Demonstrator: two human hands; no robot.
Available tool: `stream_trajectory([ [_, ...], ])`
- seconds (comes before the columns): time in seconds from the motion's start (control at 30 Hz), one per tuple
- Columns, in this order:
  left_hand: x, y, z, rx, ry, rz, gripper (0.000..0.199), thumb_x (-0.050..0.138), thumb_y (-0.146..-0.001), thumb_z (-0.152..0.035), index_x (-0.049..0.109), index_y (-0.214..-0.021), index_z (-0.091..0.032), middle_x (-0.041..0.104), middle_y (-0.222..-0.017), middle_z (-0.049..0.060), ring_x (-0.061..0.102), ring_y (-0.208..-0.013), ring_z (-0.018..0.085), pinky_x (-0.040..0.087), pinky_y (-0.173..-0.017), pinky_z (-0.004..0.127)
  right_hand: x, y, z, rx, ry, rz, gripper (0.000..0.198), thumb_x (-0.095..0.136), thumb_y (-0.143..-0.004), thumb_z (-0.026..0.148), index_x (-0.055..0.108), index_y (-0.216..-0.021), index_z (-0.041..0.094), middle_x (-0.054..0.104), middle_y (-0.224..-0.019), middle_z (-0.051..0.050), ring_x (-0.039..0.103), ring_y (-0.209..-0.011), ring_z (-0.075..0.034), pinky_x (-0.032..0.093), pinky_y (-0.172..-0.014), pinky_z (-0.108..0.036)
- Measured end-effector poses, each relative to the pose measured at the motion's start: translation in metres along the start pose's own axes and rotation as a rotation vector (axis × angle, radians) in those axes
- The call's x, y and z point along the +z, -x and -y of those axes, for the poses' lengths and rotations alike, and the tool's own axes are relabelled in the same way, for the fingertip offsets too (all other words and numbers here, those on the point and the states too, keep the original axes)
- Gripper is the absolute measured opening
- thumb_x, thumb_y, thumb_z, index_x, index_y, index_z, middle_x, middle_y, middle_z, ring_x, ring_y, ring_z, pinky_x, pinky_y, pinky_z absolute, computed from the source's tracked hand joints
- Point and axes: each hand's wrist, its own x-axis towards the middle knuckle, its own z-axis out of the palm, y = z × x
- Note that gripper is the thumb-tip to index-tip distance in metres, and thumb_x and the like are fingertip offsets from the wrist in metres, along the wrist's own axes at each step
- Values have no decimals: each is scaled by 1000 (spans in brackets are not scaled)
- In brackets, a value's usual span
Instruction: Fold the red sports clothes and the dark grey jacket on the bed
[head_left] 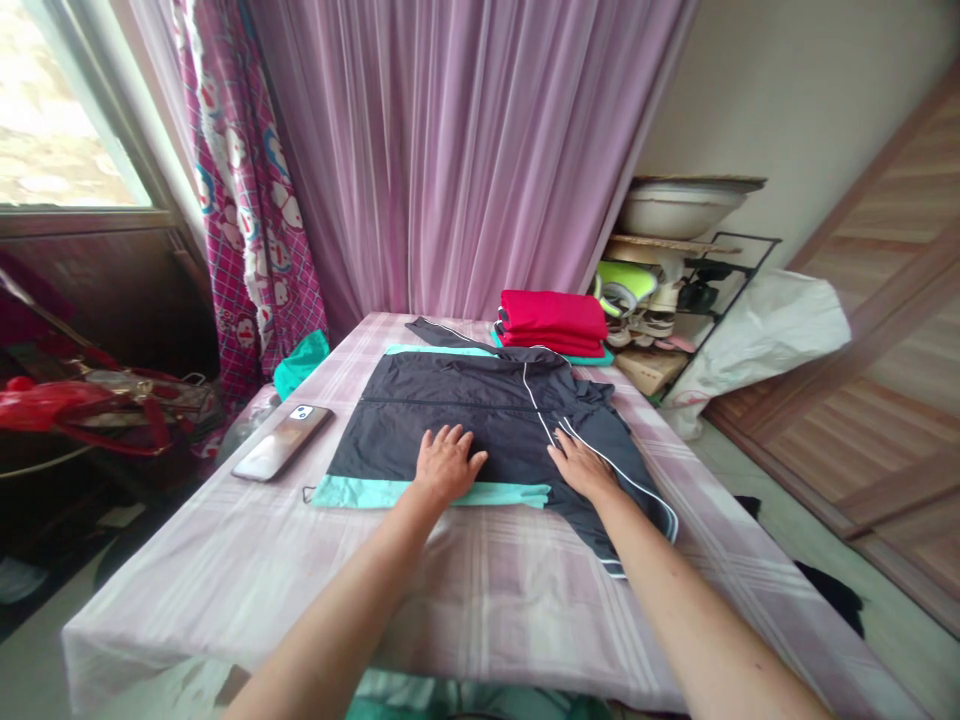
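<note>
A dark jacket [427, 385] with white piping lies spread sideways across the table, its collar end toward the right. Bands of turquoise cloth [360, 492] show along its near and far edges. My left hand [448, 463] rests flat on the jacket's near half, fingers spread. Near the shoulder seam, my right hand [581, 464] lies on the jacket with its fingers stretched out. One sleeve [637, 480] hangs toward the near right, beside and partly under my right forearm. The other sleeve [442, 335] reaches to the far left.
A phone [283, 442] lies left of the jacket on the checked tablecloth [510, 600]. Folded red clothes [553, 325] are stacked at the far right. Beyond stand a shelf rack [720, 310] with shoes and a white sack [772, 335]. Curtains [465, 150] hang behind the table.
</note>
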Motion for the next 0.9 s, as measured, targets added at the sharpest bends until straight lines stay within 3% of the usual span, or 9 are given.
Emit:
stream_trajectory([
  [0.1, 18, 1, 3, -25, 13, 23, 56, 35, -98, -55, 46, -146, -28, 39, -157, 6, 30, -147, 28, 23, -119, 56, -3, 3, -2, -148, -87, -116, 47, 35, -96, 30, 62, -132, 16, 61, -137, -11, 55, -127, -22, 39, -110, -34],
  [0.2, 27, 7, 21, -19, -3, 13, 56, 36, -97, -54, 45, -147, -30, 39, -157, 5, 30, -147, 28, 24, -119, 55, -8, 10, 3, -229, -107, -270, 47, 30, -96, 25, 67, -126, 18, 68, -128, -9, 61, -119, -20, 41, -107, -32],
  [0.3, 27, 12, 33, 3, -20, 0, 56, 35, -98, -53, 45, -147, -29, 40, -157, 5, 31, -147, 27, 26, -119, 53, -13, 15, 11, -284, 0, -303, 48, 34, -96, 27, 59, -136, 19, 57, -142, -9, 47, -134, -23, 28, -116, -41],
  [0.4, 26, 13, 36, 4, -33, 4, 57, 34, -98, -53, 44, -147, -27, 40, -157, 5, 31, -147, 27, 26, -119, 52, -16, 13, 10, -44, 99, -136, 56, 36, -97, 42, 48, -146, 18, 43, -154, -13, 34, -143, -30, 17, -118, -54],
  [0.5, 27, 13, 36, 7, -38, -2, 57, 35, -98, -53, 45, -147, -27, 40, -157, 5, 32, -146, 27, 26, -119, 51, -21, 4, -6, 253, 79, 14, 65, 22, -98, 51, 39, -151, 18, 38, -156, -16, 32, -143, -31, 19, -114, -63],
  [0.67, 29, 14, 36, 13, -30, -26, 56, 36, -97, -53, 46, -146, -27, 42, -155, 6, 33, -146, 28, 27, -118, 53, -34, -4, -34, 456, 41, 5, 66, 15, -99, 47, 32, -154, 15, 29, -160, -17, 24, -146, -32, 21, -110, -68],
  [0.77, 29, 14, 35, 9, -33, -31, 56, 37, -97, -52, 46, -146, -26, 42, -155, 7, 34, -146, 28, 27, -118, 53, -38, -2, -23, 474, 112, -83, 69, 21, -98, 48, 32, -153, 8, 26, -160, -21, 22, -146, -33, 19, -113, -64],
  [0.83, 28, 15, 34, 7, -38, -24, 57, 37, -97, -52, 45, -147, -26, 41, -156, 7, 33, -146, 27, 27, -118, 53, -36, 0, -7, 365, 144, -148, 68, 21, -98, 48, 26, -155, 10, 19, -163, -20, 15, -149, -33, 16, -114, -62],
  [0.9, 27, 15, 33, 5, -47, -9, 57, 37, -98, -51, 44, -148, -25, 39, -157, 6, 31, -147, 27, 26, -119, 52, -33, 0, 10, 198, 120, -55, 66, 19, -99, 51, 22, -157, 20, 14, -165, -13, 10, -150, -31, 16, -114, -64],
])
